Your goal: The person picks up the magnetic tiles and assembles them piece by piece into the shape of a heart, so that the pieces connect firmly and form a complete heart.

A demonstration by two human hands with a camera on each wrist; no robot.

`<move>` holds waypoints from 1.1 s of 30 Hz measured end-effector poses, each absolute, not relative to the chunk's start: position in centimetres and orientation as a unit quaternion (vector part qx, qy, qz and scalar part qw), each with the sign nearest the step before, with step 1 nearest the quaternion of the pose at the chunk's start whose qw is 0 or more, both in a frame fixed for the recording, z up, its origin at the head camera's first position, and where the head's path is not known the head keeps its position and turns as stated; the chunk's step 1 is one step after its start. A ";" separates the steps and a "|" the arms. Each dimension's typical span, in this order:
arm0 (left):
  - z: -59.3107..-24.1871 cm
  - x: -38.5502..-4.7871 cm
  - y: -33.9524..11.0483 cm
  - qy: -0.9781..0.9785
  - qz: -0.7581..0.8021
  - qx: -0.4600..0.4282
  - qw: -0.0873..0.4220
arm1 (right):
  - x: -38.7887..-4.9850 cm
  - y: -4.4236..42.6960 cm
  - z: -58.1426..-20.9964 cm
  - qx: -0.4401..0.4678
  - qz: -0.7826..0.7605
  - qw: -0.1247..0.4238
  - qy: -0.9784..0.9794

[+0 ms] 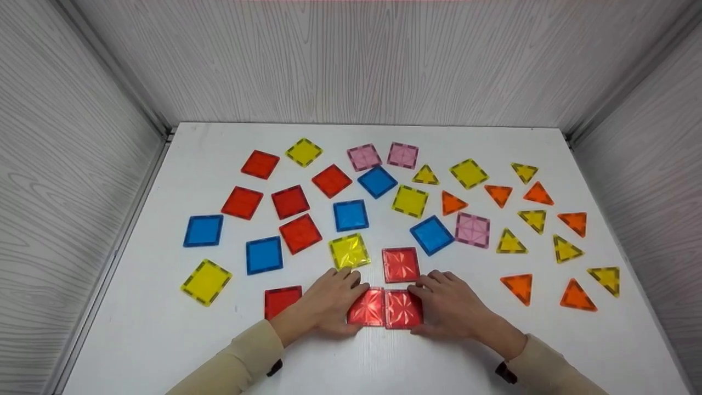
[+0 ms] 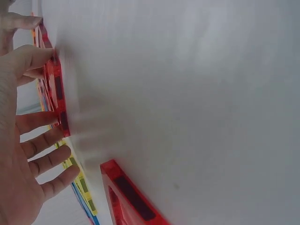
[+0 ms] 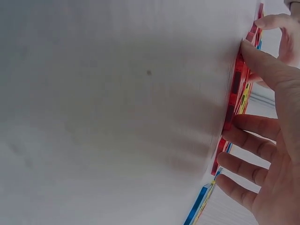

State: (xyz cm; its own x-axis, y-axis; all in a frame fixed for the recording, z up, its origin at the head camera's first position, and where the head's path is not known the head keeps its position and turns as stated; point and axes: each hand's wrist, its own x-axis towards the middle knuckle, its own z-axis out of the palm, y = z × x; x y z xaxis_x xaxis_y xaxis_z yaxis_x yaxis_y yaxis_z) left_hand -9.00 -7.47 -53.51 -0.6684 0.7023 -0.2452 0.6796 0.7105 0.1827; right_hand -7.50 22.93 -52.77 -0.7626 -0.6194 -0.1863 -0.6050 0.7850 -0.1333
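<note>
From where I stand, the work looks barely begun: two red squares side by side at the near part of the table (image 1: 137, 329), and little else in order. The left hand (image 1: 332, 300) grips the left red square (image 1: 367, 308) between thumb and fingers, and the right hand (image 1: 452, 302) holds the right red square (image 1: 404, 310) the same way — whether their facing edges truly touch, I can't tell. A third red square (image 1: 401, 265) lies just behind the right one, apart from it by a thin strip of white. That pairing is about all I'd call done. The rest looks left over: other red squares (image 1: 242, 203), blue squares (image 1: 203, 230), yellow squares (image 1: 207, 282) and pink squares (image 1: 403, 156) lie scattered farther back and to the left, with yellow triangles (image 1: 511, 242) and orange triangles (image 1: 577, 296) off to the right — all seemingly flat, none built up.
</note>
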 end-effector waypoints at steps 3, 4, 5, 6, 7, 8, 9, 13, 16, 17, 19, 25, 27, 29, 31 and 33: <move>-53.5 -8.9 -7.3 0.914 0.032 0.378 0.145 | -7.5 23.0 -52.9 -0.330 -0.031 0.109 0.937; -53.5 -8.9 -7.2 0.915 0.031 0.376 0.143 | -7.6 23.0 -52.9 -0.331 -0.031 0.107 0.937; -53.5 -8.9 -7.2 0.916 0.030 0.375 0.142 | -7.7 23.1 -52.9 -0.332 -0.032 0.104 0.937; -53.5 -8.8 -7.2 0.916 0.029 0.374 0.141 | -7.8 23.2 -52.9 -0.332 -0.035 0.100 0.937; -53.5 -8.8 -7.3 0.916 0.029 0.374 0.140 | -8.0 23.3 -52.9 -0.333 -0.038 0.094 0.937; -53.5 -8.8 -7.3 0.916 0.029 0.374 0.141 | -8.2 23.4 -52.9 -0.332 -0.042 0.087 0.938; -53.5 -8.8 -7.3 0.916 0.031 0.373 0.142 | -8.5 23.4 -52.8 -0.331 -0.045 0.079 0.939; -53.5 -8.8 -7.3 0.916 0.035 0.373 0.145 | -10.0 23.5 -52.5 -0.323 -0.061 0.038 0.944; -53.7 -8.8 -7.3 0.916 0.036 0.371 0.148 | -11.4 23.4 -52.5 -0.315 -0.068 0.020 0.946; -53.7 -8.8 -7.3 0.916 0.035 0.371 0.148 | -11.8 23.3 -52.5 -0.314 -0.069 0.017 0.947; -53.7 -8.8 -7.2 0.916 0.034 0.371 0.148 | -12.6 23.2 -52.7 -0.312 -0.066 0.017 0.948; -53.7 -8.8 -7.2 0.917 0.031 0.372 0.142 | -14.2 22.5 -53.5 -0.311 -0.054 0.040 0.948; -53.7 -8.9 -7.1 0.918 0.030 0.372 0.135 | -14.4 22.4 -53.6 -0.305 -0.056 0.051 0.949; -53.7 -9.1 -7.1 0.919 0.034 0.370 0.132 | -14.5 22.4 -53.6 -0.302 -0.057 0.054 0.950; -53.6 -9.3 -7.1 0.920 0.039 0.367 0.132 | -14.5 22.4 -53.5 -0.301 -0.055 0.050 0.951; -53.5 -9.4 -7.0 0.920 0.040 0.367 0.132 | -14.5 22.3 -53.5 -0.305 -0.054 0.043 0.950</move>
